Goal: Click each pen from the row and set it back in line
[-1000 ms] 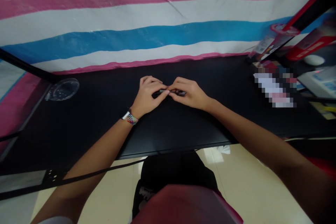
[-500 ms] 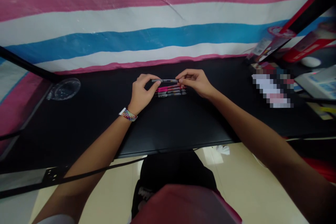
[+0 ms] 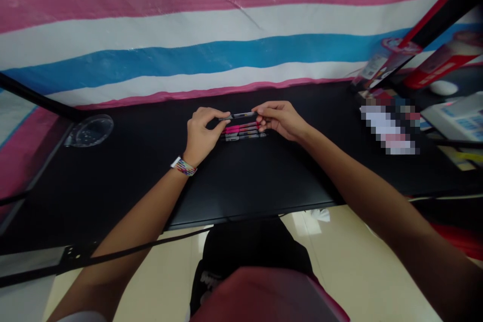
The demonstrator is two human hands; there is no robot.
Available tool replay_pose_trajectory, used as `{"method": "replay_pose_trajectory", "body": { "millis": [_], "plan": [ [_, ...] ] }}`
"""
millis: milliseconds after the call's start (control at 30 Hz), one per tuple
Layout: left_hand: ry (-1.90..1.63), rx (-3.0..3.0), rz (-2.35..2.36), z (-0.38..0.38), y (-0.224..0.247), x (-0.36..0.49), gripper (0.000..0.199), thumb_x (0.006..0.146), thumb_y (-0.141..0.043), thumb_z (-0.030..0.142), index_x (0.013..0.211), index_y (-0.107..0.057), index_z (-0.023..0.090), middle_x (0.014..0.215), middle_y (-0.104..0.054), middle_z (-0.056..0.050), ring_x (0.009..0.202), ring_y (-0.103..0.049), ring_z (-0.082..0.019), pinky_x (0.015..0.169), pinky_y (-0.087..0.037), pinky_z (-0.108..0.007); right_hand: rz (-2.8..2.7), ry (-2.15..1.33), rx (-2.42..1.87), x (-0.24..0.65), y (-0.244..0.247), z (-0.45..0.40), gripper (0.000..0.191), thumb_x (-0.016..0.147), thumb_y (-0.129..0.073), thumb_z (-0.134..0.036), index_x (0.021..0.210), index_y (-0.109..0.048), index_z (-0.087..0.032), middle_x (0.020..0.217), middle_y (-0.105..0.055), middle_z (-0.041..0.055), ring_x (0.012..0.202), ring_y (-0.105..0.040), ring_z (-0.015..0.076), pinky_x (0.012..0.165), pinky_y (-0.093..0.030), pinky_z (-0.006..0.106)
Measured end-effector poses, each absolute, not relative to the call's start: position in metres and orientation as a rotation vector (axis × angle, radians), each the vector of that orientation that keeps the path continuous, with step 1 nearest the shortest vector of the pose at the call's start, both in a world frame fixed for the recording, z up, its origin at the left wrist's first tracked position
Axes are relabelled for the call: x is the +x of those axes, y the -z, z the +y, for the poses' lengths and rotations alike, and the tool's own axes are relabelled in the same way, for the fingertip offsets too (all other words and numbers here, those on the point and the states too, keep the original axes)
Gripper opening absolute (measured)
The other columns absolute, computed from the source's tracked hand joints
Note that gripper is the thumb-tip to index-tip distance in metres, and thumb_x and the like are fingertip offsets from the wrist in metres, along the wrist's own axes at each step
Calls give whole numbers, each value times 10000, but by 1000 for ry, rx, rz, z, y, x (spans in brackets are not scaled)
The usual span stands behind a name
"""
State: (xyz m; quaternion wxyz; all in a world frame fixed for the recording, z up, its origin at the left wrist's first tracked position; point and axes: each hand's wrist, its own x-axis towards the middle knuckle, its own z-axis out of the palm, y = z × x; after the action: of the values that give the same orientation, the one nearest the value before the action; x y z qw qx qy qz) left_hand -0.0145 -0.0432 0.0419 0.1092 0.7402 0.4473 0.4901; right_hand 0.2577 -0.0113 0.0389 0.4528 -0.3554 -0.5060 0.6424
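Observation:
A grey, clear-barrelled pen (image 3: pixel 242 115) lies crosswise between my two hands, just beyond a row of other pens. My left hand (image 3: pixel 204 128) pinches its left end between thumb and forefinger. At its right end, the thumb and forefinger of my right hand (image 3: pixel 281 119) are closed on the tip. Nearer to me, pink pens (image 3: pixel 240 128) and grey pens (image 3: pixel 243 136) lie side by side on the black desk (image 3: pixel 249 176). The curled lower fingers of my right hand are close to the right ends of the pink pens.
A clear plastic lid (image 3: pixel 92 130) lies on the left of the desk. At the right stand a clear cup (image 3: pixel 381 63) and a red container (image 3: pixel 441 68), with a white mouse (image 3: pixel 444 88) nearby. A striped sheet (image 3: pixel 226 53) hangs behind the desk.
Both hands still hold the pen by its ends. My left hand has shifted very slightly left, and the whole view has moved a little.

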Motion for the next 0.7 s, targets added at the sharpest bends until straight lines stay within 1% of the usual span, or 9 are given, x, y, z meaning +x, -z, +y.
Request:
{"method": "replay_pose_trajectory", "body": {
  "millis": [167,267,333,400,433,500,567,667,700],
  "plan": [
    [-1397,2229,1331,-45,-45,-18,79,989,-850,380,1036,-891,332,1025,-895,-7,988,-795,-268,1045,-544,-497,-1252,-1483,-889,258,-37,-10,398,728,-1062,-449,991,-905,-194,840,-813,58,686,-734,163,750,-724,364],
    [-1321,2226,1319,-47,-47,-19,168,1048,-771,438,1023,-895,327,803,-846,6,881,-781,-256,1026,-547,-485,-1291,-1408,-864,258,-39,-10,429,701,-1068,-477,992,-909,-204,857,-826,56,719,-764,177,784,-725,375],
    [-1317,2164,1308,-48,-46,-18,307,1089,-700,465,897,-867,293,690,-780,2,834,-769,-244,973,-564,-456,-1318,-1394,-843,258,-39,-10,427,712,-1062,-485,1001,-909,-210,872,-832,57,741,-777,181,808,-725,382],
    [-1340,2080,1282,-47,-45,-17,433,1113,-652,479,771,-797,257,729,-776,-20,858,-783,-231,931,-579,-424,-1328,-1398,-825,258,-39,-10,410,736,-1053,-481,1014,-909,-215,880,-833,54,746,-773,174,822,-723,381],
    [-1353,2040,1258,-45,-43,-16,413,1103,-669,481,783,-783,246,800,-798,-29,880,-792,-224,923,-588,-411,-1329,-1400,-823,258,-38,-9,404,749,-1047,-479,1022,-908,-216,887,-833,54,747,-769,169,826,-721,378],
    [-1392,1961,1204,-41,-40,-16,253,1040,-770,476,955,-803,240,991,-836,-44,926,-806,-212,935,-611,-393,-1321,-1394,-834,258,-37,-8,407,764,-1036,-488,1037,-905,-216,898,-832,52,744,-759,162,825,-718,372],
    [-1403,1907,1181,-37,-38,-17,261,986,-838,477,1093,-797,243,1073,-841,-53,935,-807,-210,947,-629,-390,-1313,-1383,-853,258,-35,-7,423,759,-1034,-504,1041,-901,-219,897,-828,46,746,-756,165,821,-718,376],
    [-1347,1866,1220,-34,-37,-18,350,1106,-655,528,966,-782,233,854,-809,-48,825,-784,-201,906,-630,-391,-1309,-1378,-855,258,-35,-6,422,740,-1040,-512,1024,-900,-233,880,-825,38,741,-755,171,813,-716,384],
    [-1337,1854,1220,-33,-37,-19,364,1121,-623,534,981,-780,236,800,-789,-41,800,-776,-200,884,-626,-387,-1310,-1376,-851,258,-35,-6,414,743,-1038,-508,1021,-900,-235,881,-825,39,740,-755,170,811,-714,384]
  ]
}}
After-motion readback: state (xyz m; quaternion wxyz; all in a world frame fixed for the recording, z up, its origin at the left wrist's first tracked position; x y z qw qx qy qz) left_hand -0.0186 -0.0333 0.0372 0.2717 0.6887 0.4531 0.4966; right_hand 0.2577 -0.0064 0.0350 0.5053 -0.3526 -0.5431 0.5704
